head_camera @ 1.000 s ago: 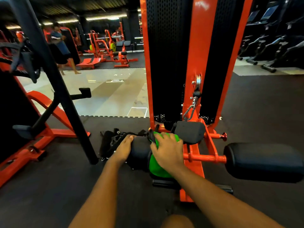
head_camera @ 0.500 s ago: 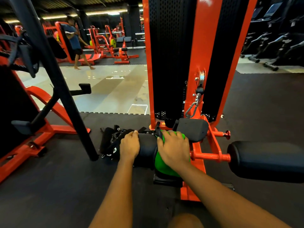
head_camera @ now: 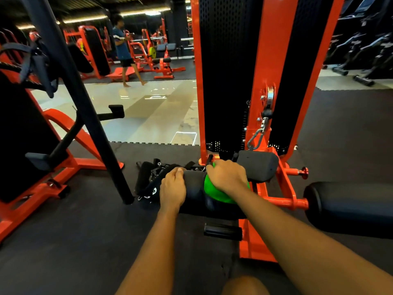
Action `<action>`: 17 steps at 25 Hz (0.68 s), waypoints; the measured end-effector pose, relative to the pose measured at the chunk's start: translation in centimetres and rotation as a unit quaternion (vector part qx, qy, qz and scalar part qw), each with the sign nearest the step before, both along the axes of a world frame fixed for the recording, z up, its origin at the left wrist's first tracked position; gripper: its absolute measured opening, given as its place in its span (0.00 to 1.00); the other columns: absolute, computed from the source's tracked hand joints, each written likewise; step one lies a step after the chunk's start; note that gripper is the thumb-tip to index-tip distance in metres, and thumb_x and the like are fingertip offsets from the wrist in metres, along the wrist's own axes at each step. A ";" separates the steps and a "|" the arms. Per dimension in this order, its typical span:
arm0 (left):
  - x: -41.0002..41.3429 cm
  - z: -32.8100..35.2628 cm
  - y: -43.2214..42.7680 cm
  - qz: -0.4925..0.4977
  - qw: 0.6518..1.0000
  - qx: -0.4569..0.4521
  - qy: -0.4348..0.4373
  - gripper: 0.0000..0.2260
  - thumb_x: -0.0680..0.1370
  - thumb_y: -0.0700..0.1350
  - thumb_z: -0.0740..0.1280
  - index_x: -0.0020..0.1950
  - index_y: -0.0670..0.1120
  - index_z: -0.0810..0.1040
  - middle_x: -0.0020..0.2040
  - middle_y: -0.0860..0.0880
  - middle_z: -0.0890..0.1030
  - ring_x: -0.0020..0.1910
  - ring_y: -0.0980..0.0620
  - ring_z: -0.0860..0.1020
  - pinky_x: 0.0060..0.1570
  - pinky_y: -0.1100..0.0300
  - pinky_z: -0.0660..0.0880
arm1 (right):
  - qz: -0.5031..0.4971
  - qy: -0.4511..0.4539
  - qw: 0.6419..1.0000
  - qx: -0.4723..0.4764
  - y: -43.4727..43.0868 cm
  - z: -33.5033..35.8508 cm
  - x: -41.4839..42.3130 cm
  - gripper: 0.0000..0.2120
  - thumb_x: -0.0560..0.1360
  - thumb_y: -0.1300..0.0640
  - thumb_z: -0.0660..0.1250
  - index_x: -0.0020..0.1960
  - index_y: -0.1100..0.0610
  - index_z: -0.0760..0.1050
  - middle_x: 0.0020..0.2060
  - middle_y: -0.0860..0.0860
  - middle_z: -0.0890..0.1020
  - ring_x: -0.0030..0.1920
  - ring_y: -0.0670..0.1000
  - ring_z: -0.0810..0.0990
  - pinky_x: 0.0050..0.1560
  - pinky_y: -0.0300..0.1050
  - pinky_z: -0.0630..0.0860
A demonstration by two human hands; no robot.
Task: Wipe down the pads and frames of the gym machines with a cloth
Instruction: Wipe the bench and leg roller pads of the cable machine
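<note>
The left hand (head_camera: pixel 172 187) is gripping the end of the black roller pad (head_camera: pixel 194 196) — the right hand (head_camera: pixel 228 177) is curling over the green cloth (head_camera: pixel 214 193), pressing it onto that pad beside the orange frame (head_camera: pixel 274 60)

A gym: orange weight machines (head_camera: pixel 153 58), treadmills (head_camera: pixel 361 45).

Three roller pads (head_camera: pixel 194 188) (head_camera: pixel 257 168) (head_camera: pixel 348 209), one cloth (head_camera: pixel 214 189), two hands (head_camera: pixel 172 188) (head_camera: pixel 228 177)
</note>
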State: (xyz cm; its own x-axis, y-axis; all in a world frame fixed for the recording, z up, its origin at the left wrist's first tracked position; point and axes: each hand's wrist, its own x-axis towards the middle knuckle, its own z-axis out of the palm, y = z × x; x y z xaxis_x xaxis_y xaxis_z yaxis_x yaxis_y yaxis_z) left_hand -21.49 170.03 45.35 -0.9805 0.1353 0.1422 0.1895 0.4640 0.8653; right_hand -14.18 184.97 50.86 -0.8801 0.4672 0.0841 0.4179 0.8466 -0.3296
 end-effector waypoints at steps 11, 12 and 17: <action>2.1 -2.1 -1.0 -0.012 0.992 0.109 0.070 0.19 0.82 0.54 0.52 0.63 0.55 0.79 0.51 0.59 0.79 0.50 0.68 0.76 0.46 0.69 0.71 | -0.027 0.134 0.982 0.127 -3.1 -4.8 4.1 0.27 0.78 0.40 0.52 0.70 0.50 0.75 0.67 0.51 0.78 0.69 0.56 0.73 0.70 0.63 0.64; 2.1 -2.1 -0.9 -0.012 0.991 0.117 0.070 0.18 0.82 0.54 0.53 0.63 0.55 0.80 0.50 0.61 0.79 0.50 0.70 0.76 0.45 0.72 0.70 | -0.028 0.115 0.984 0.132 -2.9 -4.3 3.6 0.27 0.78 0.40 0.52 0.68 0.50 0.76 0.64 0.51 0.80 0.66 0.56 0.75 0.68 0.62 0.66; 1.8 -2.4 -0.9 -0.010 0.988 0.131 0.085 0.18 0.82 0.51 0.54 0.63 0.51 0.81 0.53 0.57 0.81 0.52 0.72 0.76 0.46 0.78 0.68 | -0.007 -0.002 0.998 0.054 -1.4 -0.9 -0.2 0.23 0.80 0.41 0.51 0.58 0.51 0.79 0.58 0.56 0.83 0.58 0.61 0.79 0.58 0.56 0.70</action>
State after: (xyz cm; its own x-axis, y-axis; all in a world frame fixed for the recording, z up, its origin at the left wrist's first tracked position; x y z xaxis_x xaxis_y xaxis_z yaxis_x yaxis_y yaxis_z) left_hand -19.68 169.13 42.90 -0.9368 0.0913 0.3377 0.3497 0.2238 0.9097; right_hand -14.36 183.54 49.94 -0.8743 0.4674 0.1312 0.4308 0.8715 -0.2343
